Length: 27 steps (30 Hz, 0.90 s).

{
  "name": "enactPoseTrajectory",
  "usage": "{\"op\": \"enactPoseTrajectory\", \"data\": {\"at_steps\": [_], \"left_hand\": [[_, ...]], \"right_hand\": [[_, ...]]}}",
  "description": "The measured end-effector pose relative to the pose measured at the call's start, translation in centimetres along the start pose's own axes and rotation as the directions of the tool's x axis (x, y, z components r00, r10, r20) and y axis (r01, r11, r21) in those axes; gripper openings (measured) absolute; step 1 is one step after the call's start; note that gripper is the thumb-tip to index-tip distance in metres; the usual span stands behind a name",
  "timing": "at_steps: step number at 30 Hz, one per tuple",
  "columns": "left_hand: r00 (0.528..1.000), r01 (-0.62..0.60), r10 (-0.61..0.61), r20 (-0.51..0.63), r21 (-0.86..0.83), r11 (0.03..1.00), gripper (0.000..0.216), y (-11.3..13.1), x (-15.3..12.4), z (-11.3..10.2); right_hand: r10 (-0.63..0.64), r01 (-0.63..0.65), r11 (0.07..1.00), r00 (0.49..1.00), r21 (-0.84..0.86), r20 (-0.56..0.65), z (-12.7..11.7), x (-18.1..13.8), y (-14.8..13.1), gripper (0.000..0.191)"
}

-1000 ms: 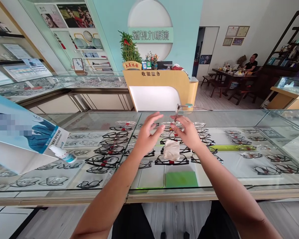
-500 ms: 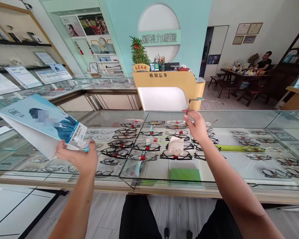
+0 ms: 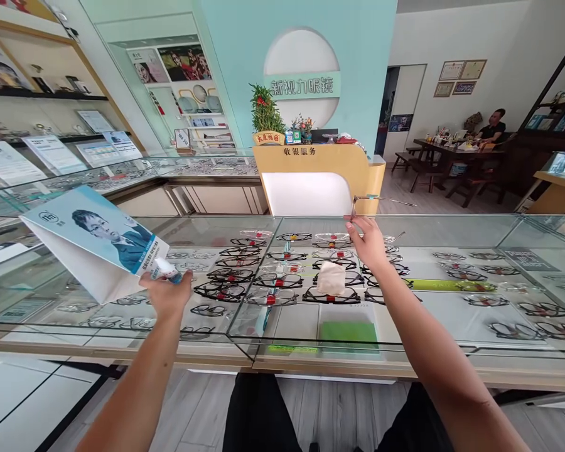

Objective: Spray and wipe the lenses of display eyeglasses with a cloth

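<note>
My left hand [image 3: 167, 292] is closed round a small white spray bottle [image 3: 166, 268] on the glass counter [image 3: 282, 351], right beside a blue and white folded display card [image 3: 91, 242]. My right hand [image 3: 368, 242] pinches a pair of thin metal-framed glasses [image 3: 374, 202] and holds them up above the counter, temples pointing right. A crumpled pale cleaning cloth [image 3: 331, 278] lies on the glass between my hands, nearer the right one.
Rows of spectacle frames fill the display case under the glass. A green pad [image 3: 348, 331] lies near the front edge. Behind stand a yellow cashier desk [image 3: 317, 176] with a plant, more glass cases at left, and a person seated at a far table [image 3: 492, 130].
My left hand left the glasses, swung left to the display card and closed on the spray bottle. My right hand kept the glasses raised, shifting slightly right.
</note>
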<state>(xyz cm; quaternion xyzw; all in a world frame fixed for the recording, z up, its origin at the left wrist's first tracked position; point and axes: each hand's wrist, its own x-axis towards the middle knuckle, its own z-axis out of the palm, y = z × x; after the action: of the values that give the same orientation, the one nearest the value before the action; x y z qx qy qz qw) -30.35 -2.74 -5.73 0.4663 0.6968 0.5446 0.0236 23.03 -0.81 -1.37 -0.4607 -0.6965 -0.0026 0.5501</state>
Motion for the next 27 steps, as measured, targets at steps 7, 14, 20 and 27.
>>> {"op": "enactPoseTrajectory", "data": {"at_steps": [7,14,20,27], "left_hand": [[0.954,0.276,-0.281,-0.108,-0.052,0.96,0.049,2.8,0.6,0.0],[0.965,0.193,-0.088,0.248,-0.44,0.877,0.032,12.9,-0.9,6.9],[0.522,0.603,0.272,0.809,-0.575,0.553,0.079,22.8,-6.4,13.2],[0.188,0.823,0.365,0.912,-0.349,0.448,0.095,24.4,-9.2,15.7]], "right_hand": [[0.008,-0.008,1.0,1.0,0.028,-0.009,0.0,0.1,-0.3,0.056],[0.039,-0.038,0.996,0.999,0.083,-0.008,0.0,0.3,-0.7,0.056],[0.077,-0.079,0.99,0.997,0.117,0.021,0.1,0.2,-0.4,0.061],[0.118,-0.125,0.984,0.991,0.126,0.065,0.3,-0.2,-0.7,0.06]]}}
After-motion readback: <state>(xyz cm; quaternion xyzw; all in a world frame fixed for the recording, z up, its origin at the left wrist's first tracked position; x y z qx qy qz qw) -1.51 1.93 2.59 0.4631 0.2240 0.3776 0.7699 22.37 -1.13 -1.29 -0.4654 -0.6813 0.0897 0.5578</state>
